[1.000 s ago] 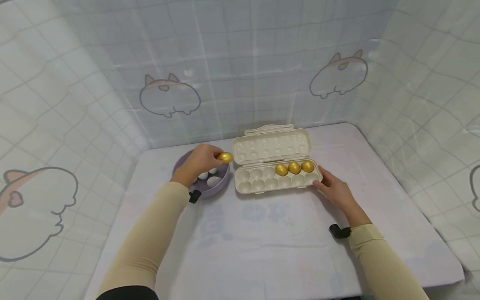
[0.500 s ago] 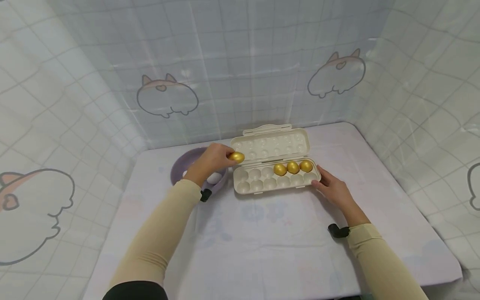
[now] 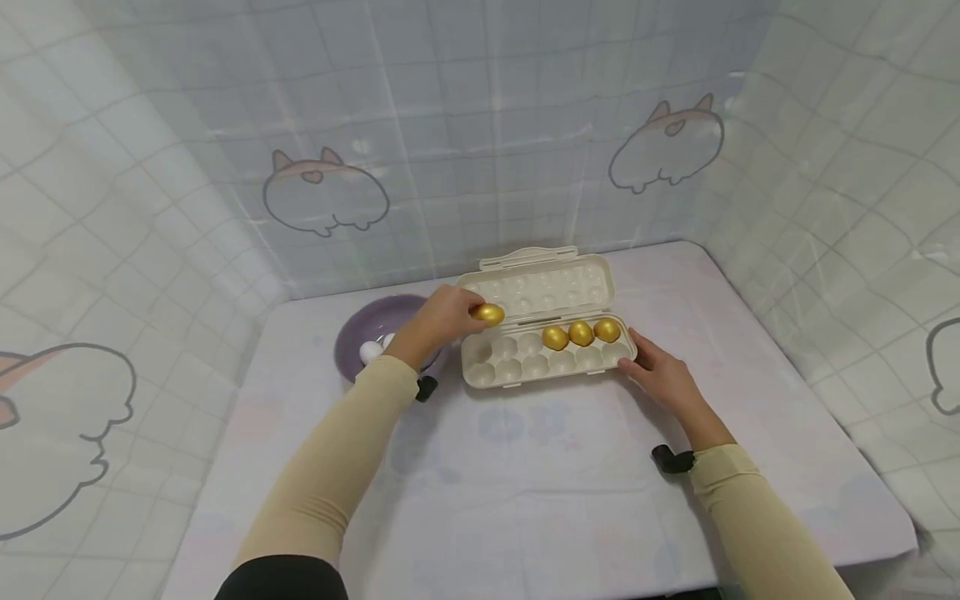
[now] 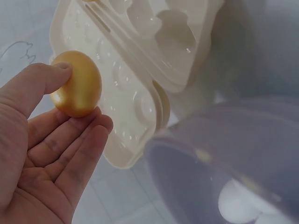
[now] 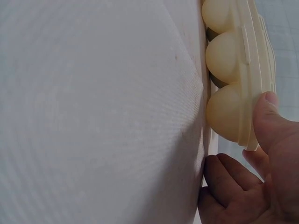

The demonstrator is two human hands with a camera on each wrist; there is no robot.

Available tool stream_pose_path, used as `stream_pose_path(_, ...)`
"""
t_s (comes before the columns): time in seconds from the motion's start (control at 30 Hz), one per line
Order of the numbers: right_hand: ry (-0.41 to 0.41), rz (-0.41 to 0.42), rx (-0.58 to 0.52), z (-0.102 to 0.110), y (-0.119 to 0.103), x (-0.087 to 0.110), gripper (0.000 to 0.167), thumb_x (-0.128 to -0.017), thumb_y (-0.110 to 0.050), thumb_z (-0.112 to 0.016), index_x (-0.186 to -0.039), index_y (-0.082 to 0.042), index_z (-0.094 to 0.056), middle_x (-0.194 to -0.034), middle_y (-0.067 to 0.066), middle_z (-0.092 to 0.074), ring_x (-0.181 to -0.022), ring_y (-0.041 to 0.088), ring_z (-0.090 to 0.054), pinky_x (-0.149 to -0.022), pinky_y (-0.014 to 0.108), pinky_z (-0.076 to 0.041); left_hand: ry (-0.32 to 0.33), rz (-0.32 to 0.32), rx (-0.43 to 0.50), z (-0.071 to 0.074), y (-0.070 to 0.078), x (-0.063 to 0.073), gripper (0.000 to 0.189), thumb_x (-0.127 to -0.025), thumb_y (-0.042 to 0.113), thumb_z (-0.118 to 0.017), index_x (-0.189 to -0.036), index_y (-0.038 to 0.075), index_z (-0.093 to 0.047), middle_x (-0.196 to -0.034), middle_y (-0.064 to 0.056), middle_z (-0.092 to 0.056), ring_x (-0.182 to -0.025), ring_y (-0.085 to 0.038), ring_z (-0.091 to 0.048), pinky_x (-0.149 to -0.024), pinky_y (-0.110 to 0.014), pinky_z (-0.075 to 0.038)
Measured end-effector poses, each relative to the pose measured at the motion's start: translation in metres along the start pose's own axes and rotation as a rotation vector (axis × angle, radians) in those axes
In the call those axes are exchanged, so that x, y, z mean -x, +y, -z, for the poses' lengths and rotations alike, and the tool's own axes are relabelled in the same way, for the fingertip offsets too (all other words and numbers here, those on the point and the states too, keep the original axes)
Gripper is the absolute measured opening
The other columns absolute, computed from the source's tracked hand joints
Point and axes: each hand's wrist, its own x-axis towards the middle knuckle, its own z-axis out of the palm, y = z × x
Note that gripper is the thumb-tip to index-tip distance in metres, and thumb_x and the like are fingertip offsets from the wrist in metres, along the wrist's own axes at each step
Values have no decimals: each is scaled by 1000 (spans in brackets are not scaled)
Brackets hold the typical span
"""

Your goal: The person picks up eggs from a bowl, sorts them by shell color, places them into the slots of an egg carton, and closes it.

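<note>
Pinching a glossy gold egg: left hand.
Right hand grips the cream plastic egg carton, right end.

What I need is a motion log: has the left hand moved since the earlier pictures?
Yes, rightward: in the head view, judged against the carton, the left hand has moved from the bowl toward the lid.

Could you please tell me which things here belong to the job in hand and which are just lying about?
Job: left hand, held gold egg, right hand, carton, three gold eggs; probably bowl, white eggs.
Just about: tablecloth, printed backdrop.
</note>
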Motion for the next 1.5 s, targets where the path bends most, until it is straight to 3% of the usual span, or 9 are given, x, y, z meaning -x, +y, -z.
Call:
stream_pose_path(0.33, 2, -2, -8, -1, 3, -2, 85, -102, -59, -59, -170, -24, -21, -168, 16, -36, -157, 49, -29, -124, 68, -26, -18, -49, 18, -13, 9, -11, 7, -89, 18, -77, -89, 11, -76, -77, 1, -64, -76, -17, -52, -74, -29, -43)
stream_pose_path(0.53, 0, 3, -23, -2, 1, -1, 84, -103, -57, -59, -170, -23, -21, -169, 15, -36, -157, 48, -29, -124, 68, -27, -37, -69, -22, -24, 15, -17, 10, -88, 19, -77, -83, 12, -72, -73, 3, -60, -72, -15, -51, -71, -27, -41)
stream_pose_path(1.03, 2, 10, -24, -2, 3, -3, 82, -104, -54, -60, -170, -23, -21, -166, 17, -41, -157, 48, -30, -124, 67, -28, -107, -14, -58, -42, 36, -24, 7, -88, 20, -79, -88, 14, -75, -81, 2, -67, -79, -17, -55, -75, -31, -46)
stream_pose_path(1.2, 1, 4, -35, -1, 4, -3, 82, -104, -55, -60, -170, -25, -21, -165, 16, -41, -157, 48, -30, -125, 67, -27, -129, -8, -82, -49, 42, -27, 15, -89, 25, -81, -83, 13, -73, -79, 1, -67, -77, -19, -57, -72, -32, -47)
stream_pose_path(1.37, 8, 7, -34, -1, 7, -3, 82, -104, -55, -60, -170, -25, -22, -165, 16, -41, -157, 48, -30, -125, 67, -27, -133, -32, -95, -55, 43, -29, 21, -88, 28, -83, -79, 14, -71, -75, 3, -64, -72, -16, -56, -66, -29, -46)
stream_pose_path(1.5, 12, 14, -26, -1, 8, -4, 82, -103, -57, -59, -170, -26, -22, -165, 16, -41, -157, 48, -31, -124, 67, -28, -134, -86, -149, -60, 44, -33, 16, -87, 18, -77, -76, 14, -66, -70, 4, -56, -71, -15, -50, -66, -28, -40)
